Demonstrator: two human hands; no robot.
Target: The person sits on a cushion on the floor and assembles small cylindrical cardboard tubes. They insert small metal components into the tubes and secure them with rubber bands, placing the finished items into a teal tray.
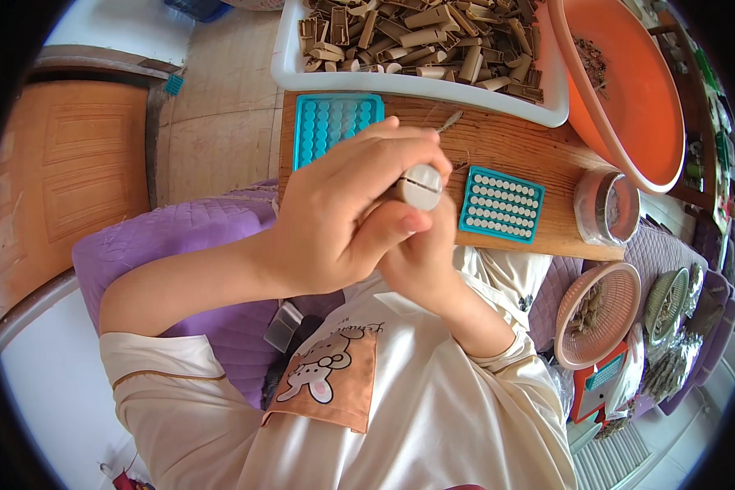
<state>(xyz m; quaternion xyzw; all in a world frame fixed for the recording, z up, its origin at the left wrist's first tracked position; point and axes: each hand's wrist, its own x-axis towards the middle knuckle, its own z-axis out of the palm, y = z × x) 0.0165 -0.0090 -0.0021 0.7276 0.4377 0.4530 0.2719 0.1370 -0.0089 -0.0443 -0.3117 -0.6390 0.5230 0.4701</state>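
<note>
My left hand [335,208] is closed around a pale, round-ended plastic piece [420,188]. A dark slit crosses its end, and the rest of it is hidden in the hands. My right hand [426,257] is drawn up close behind and below the left; it looks curled, but most of its fingers are covered. Beyond the hands, on the wooden table [498,147], lies a teal tray [502,204] with rows of small white round pieces. Another teal tray [335,126] with rows of round teal shapes is partly behind my left hand.
A white bin [420,90] full of beige plastic casings [425,37] stands at the table's far side, beside a large orange basin [629,90]. A clear round container [608,208] sits at the right end. Pink [600,314] and green baskets [665,306] are farther right.
</note>
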